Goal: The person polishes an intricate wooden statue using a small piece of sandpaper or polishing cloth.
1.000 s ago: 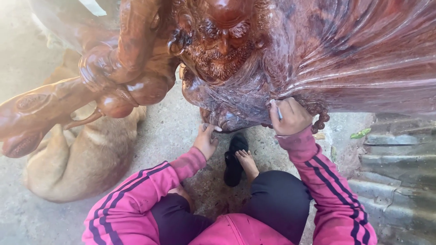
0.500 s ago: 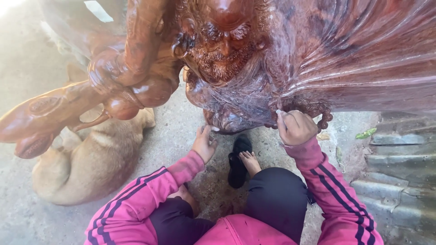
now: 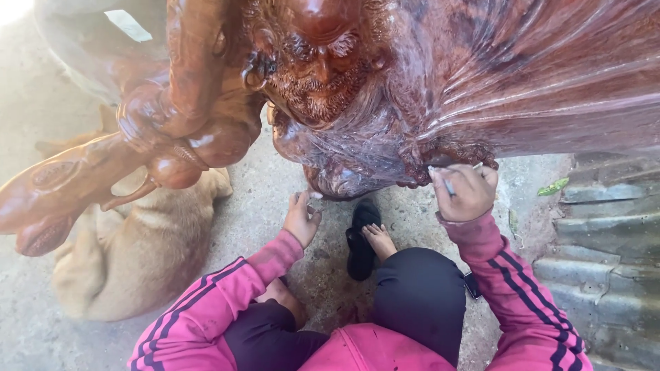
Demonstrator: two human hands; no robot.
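Note:
A large reddish-brown carved wooden statue [image 3: 385, 89] with a bearded face fills the top of the view. My right hand [image 3: 466, 191] is closed around a small thin tool [image 3: 448, 185] and presses against the statue's lower folds. My left hand [image 3: 302, 217] reaches up under the statue's lower edge with fingers slightly spread, touching or nearly touching the wood; whether it holds anything I cannot tell. Both arms wear pink sleeves with dark stripes.
A tan dog [image 3: 137, 254] lies curled on the concrete floor [image 3: 34, 110] at the left, under the statue's carved arm [image 3: 75, 185]. My bare foot rests on a black sandal [image 3: 360, 237] between my knees. Grey corrugated sheets [image 3: 605, 240] lie at the right.
The view has shifted slightly. My right hand has stayed at the statue's lower folds with the tool, and my left hand remains under the lower edge.

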